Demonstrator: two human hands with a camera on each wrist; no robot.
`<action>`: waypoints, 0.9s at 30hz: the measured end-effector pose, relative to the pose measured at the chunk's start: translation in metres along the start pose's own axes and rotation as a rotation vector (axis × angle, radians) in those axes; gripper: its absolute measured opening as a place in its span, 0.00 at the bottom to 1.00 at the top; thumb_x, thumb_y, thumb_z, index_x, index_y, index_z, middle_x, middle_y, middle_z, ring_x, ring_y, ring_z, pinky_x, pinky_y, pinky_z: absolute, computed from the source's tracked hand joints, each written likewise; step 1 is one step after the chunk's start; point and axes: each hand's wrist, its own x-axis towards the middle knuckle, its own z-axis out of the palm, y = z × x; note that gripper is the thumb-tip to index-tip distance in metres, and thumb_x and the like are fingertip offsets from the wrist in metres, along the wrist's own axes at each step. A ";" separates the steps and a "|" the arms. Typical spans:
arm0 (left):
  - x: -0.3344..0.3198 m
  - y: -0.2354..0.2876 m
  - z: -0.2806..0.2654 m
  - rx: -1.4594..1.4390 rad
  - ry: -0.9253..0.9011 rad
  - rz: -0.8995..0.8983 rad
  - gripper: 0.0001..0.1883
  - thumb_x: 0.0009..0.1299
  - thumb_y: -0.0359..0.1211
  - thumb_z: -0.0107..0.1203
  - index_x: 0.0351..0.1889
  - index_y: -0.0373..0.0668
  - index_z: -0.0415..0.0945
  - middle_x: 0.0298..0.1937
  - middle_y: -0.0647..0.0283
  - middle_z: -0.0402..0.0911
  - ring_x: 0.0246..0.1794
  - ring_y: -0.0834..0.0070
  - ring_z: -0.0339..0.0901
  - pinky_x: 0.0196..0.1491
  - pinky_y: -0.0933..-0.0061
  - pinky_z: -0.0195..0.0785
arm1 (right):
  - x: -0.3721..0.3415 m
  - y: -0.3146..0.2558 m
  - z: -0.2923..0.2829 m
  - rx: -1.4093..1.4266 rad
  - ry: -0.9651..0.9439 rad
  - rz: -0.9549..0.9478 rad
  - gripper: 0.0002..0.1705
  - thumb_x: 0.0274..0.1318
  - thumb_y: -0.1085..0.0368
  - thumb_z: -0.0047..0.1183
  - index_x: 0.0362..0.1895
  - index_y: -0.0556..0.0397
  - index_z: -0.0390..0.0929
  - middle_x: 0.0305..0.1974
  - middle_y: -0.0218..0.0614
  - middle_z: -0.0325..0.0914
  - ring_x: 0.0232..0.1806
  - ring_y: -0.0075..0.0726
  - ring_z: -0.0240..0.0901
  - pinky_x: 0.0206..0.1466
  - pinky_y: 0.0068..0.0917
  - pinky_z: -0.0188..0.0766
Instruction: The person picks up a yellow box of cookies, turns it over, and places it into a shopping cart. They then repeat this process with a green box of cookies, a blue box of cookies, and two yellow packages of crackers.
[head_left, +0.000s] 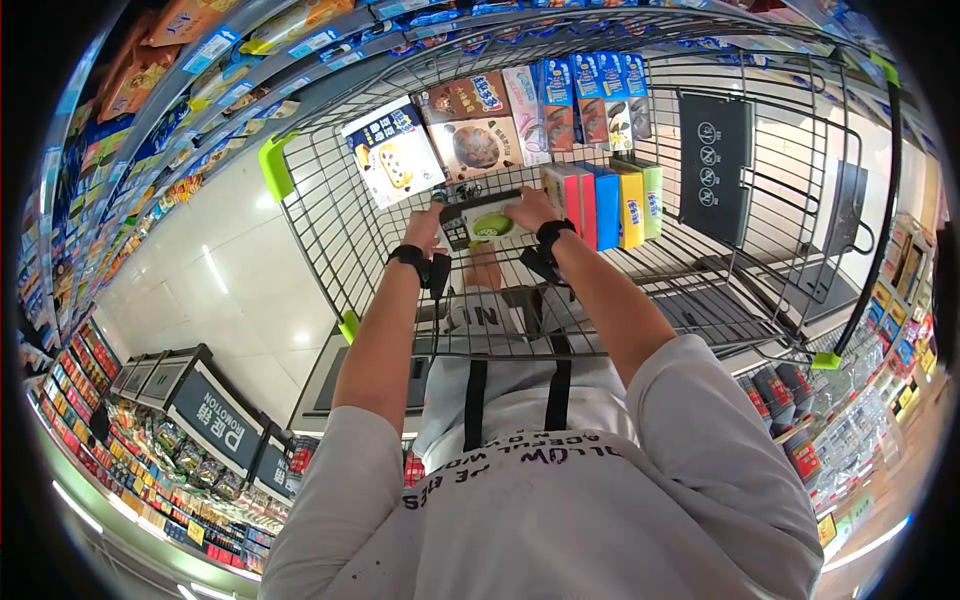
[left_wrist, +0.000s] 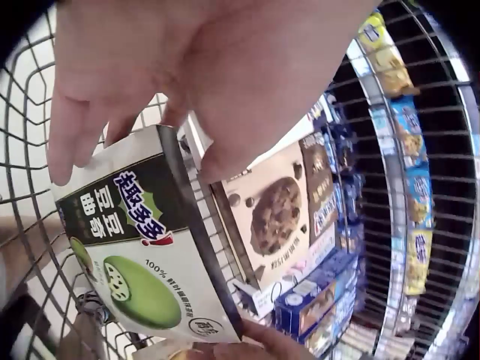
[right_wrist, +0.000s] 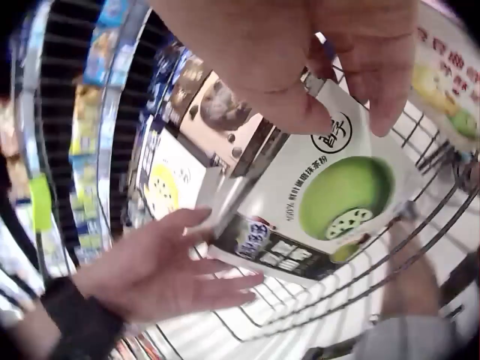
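Observation:
Both hands hold a white and black cookie box (head_left: 490, 226) with a green oval cookie pictured on it, inside the wire shopping cart. At its left end is my left hand (head_left: 425, 228), thumb and fingers spanning the black-printed end in the left wrist view. My right hand (head_left: 533, 208) grips the opposite end, thumb on one edge and fingers at the other in the right wrist view. Beyond the held box lie a brown cookie box (head_left: 476, 146) and a white cookie box (head_left: 393, 152). A row of upright colored boxes (head_left: 606, 207) stands just to the right.
Cart wires (head_left: 330, 230) surround the hands. Several blue-topped boxes (head_left: 595, 90) stand at the cart's far side, and a black panel (head_left: 715, 165) hangs on the right. Snack shelves (head_left: 220, 60) line the far and left sides; a promotion stand (head_left: 215, 410) is at lower left.

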 end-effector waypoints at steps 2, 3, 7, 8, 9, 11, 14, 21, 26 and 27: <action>-0.005 -0.008 0.005 0.195 -0.013 0.122 0.31 0.67 0.42 0.57 0.67 0.50 0.60 0.43 0.66 0.72 0.37 0.68 0.70 0.39 0.62 0.74 | -0.031 -0.014 -0.022 -0.110 0.013 0.031 0.39 0.43 0.55 0.62 0.59 0.60 0.66 0.47 0.56 0.75 0.53 0.57 0.72 0.54 0.44 0.69; -0.015 -0.007 0.010 0.271 -0.048 0.171 0.26 0.66 0.40 0.58 0.61 0.49 0.66 0.41 0.65 0.74 0.36 0.69 0.72 0.40 0.64 0.74 | -0.047 -0.019 -0.032 -0.310 -0.049 -0.028 0.36 0.43 0.57 0.62 0.56 0.59 0.67 0.47 0.54 0.76 0.51 0.55 0.73 0.52 0.45 0.71; -0.050 0.001 0.027 0.683 0.009 0.699 0.11 0.62 0.36 0.61 0.41 0.44 0.81 0.45 0.59 0.78 0.42 0.64 0.77 0.45 0.68 0.72 | -0.056 -0.003 -0.005 -0.717 -0.107 -0.022 0.17 0.48 0.59 0.56 0.42 0.51 0.77 0.40 0.44 0.81 0.44 0.51 0.79 0.43 0.43 0.75; -0.051 0.003 0.032 0.681 0.006 0.703 0.11 0.62 0.36 0.61 0.41 0.44 0.81 0.45 0.59 0.78 0.42 0.64 0.77 0.45 0.68 0.72 | -0.057 -0.006 0.000 -0.824 -0.195 0.021 0.12 0.52 0.59 0.53 0.38 0.48 0.81 0.37 0.41 0.82 0.42 0.49 0.79 0.42 0.40 0.75; -0.047 0.002 0.038 0.710 0.041 0.816 0.09 0.61 0.34 0.61 0.38 0.43 0.82 0.48 0.57 0.78 0.45 0.61 0.76 0.47 0.67 0.71 | -0.063 -0.013 0.001 -0.825 -0.192 0.025 0.12 0.52 0.59 0.53 0.38 0.48 0.81 0.37 0.41 0.82 0.42 0.49 0.79 0.42 0.40 0.75; -0.063 0.008 0.053 0.757 0.091 0.937 0.07 0.60 0.31 0.60 0.37 0.44 0.81 0.52 0.54 0.77 0.50 0.56 0.75 0.52 0.66 0.69 | -0.076 -0.029 -0.004 -0.730 -0.179 -0.204 0.14 0.50 0.53 0.56 0.36 0.46 0.83 0.37 0.38 0.83 0.40 0.45 0.81 0.41 0.37 0.76; -0.061 0.014 0.069 0.704 0.065 1.036 0.11 0.61 0.31 0.59 0.43 0.44 0.80 0.52 0.53 0.77 0.52 0.56 0.75 0.54 0.64 0.68 | -0.065 -0.039 -0.012 -0.615 -0.128 -0.083 0.19 0.45 0.48 0.59 0.37 0.46 0.83 0.38 0.37 0.83 0.42 0.43 0.81 0.43 0.37 0.76; -0.016 -0.001 0.091 0.400 -0.209 0.529 0.29 0.68 0.39 0.52 0.67 0.47 0.60 0.49 0.58 0.77 0.45 0.68 0.76 0.44 0.66 0.72 | -0.056 -0.020 -0.062 -0.344 -0.178 0.249 0.29 0.43 0.42 0.58 0.43 0.52 0.82 0.45 0.42 0.81 0.48 0.45 0.77 0.48 0.40 0.74; -0.010 -0.023 0.118 0.279 -0.454 0.068 0.32 0.71 0.42 0.48 0.72 0.56 0.50 0.51 0.65 0.72 0.41 0.72 0.72 0.43 0.62 0.71 | -0.060 -0.015 -0.071 -0.408 -0.075 0.194 0.27 0.46 0.42 0.58 0.42 0.50 0.83 0.43 0.42 0.81 0.48 0.46 0.78 0.47 0.37 0.74; -0.012 -0.023 0.118 0.239 -0.575 0.027 0.34 0.73 0.45 0.43 0.75 0.58 0.41 0.65 0.65 0.64 0.59 0.59 0.67 0.54 0.59 0.67 | -0.062 -0.013 -0.071 -0.407 -0.078 0.202 0.27 0.46 0.42 0.58 0.42 0.50 0.83 0.43 0.42 0.81 0.48 0.46 0.78 0.47 0.37 0.74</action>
